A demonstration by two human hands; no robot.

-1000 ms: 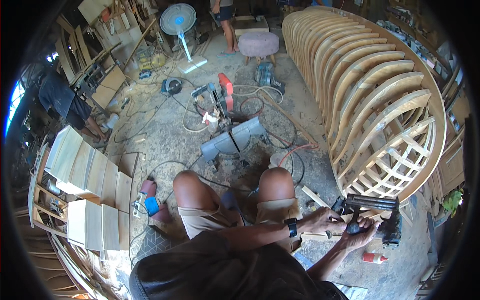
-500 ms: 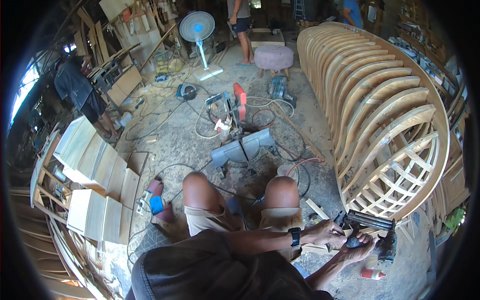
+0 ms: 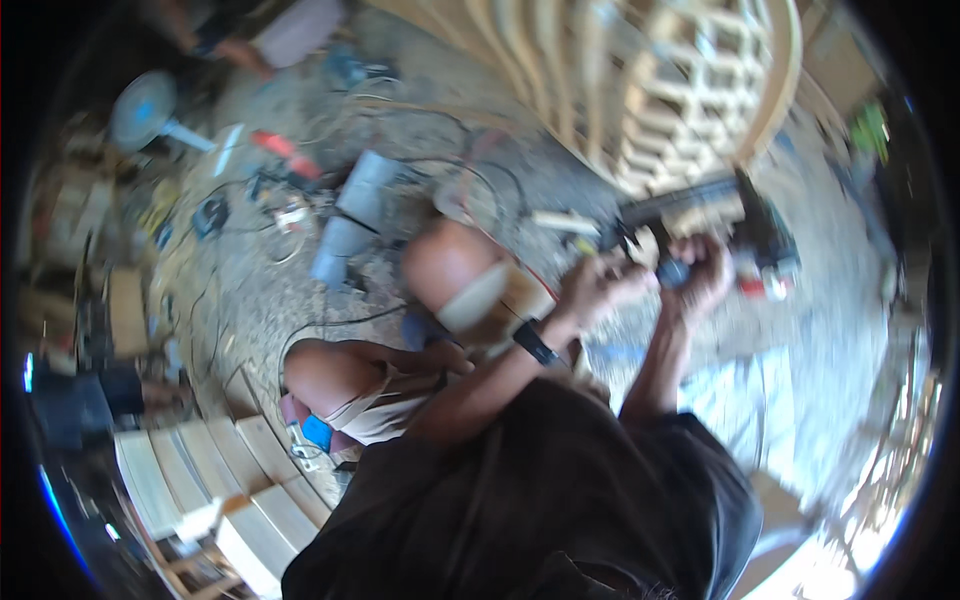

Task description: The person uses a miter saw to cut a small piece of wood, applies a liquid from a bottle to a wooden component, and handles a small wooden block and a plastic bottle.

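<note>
The picture is blurred and tilted. Both my hands are raised in front of my bare knees at the low end of a wooden boat frame [image 3: 690, 90]. My left hand [image 3: 598, 287], with a dark band on its wrist, is closed around the near end of a dark power tool [image 3: 745, 225]. My right hand [image 3: 705, 272] grips the same tool from below, next to a small blue part. The tool lies against a pale wooden piece [image 3: 690, 215] of the frame. What the tool's tip touches is too blurred to tell.
The dusty floor holds grey metal boxes [image 3: 350, 205], a red tool [image 3: 285, 155], black cables [image 3: 330, 320] and a standing fan [image 3: 140, 105]. Pale boards [image 3: 200, 480] are stacked at lower left. Another person [image 3: 225, 40] stands beside a pink stool [image 3: 300, 25] at the top.
The view has swung and tilted sharply, blurring everything. Both hands with the dark tool now sit higher in the picture, close against the frame's end.
</note>
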